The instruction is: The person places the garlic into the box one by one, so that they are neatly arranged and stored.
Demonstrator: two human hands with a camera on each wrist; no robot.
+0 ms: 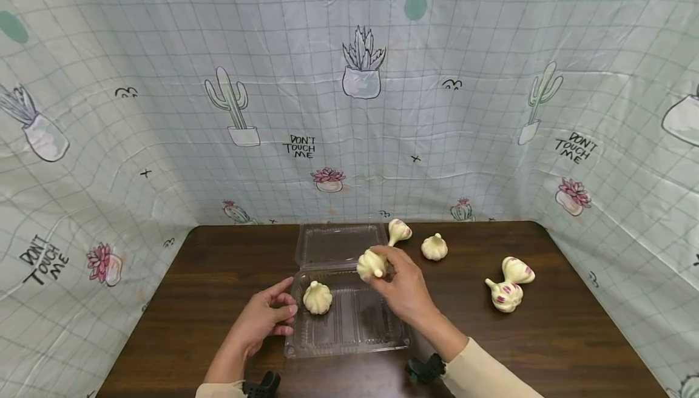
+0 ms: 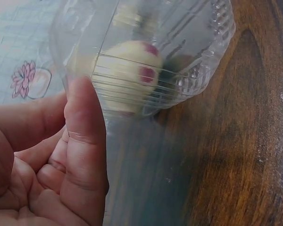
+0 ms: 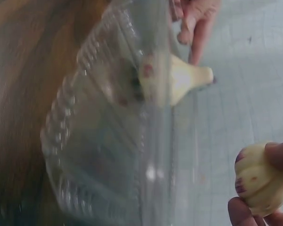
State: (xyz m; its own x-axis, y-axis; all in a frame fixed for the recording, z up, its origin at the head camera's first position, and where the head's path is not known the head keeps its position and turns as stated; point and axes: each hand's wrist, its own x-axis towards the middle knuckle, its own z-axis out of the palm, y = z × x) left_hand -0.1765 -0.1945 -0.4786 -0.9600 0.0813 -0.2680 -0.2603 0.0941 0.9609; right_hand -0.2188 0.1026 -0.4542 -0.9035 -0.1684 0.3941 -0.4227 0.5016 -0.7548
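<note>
Garlic bulb (image 1: 370,263) over the clear tray (image 1: 357,319), far right, right hand (image 1: 406,286), fingers clamped on it; likely light, firm, best held round the belly; left hand (image 1: 266,314) at the tray's left rim, whether pinching I can't tell

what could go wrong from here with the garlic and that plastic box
The held bulb is raised over the box in the right hand's fingers, so it might slip and drop. The clear plastic looks thin, so the box could slide if the left hand at its left edge bumps it. The bulb inside might roll if knocked.
</note>
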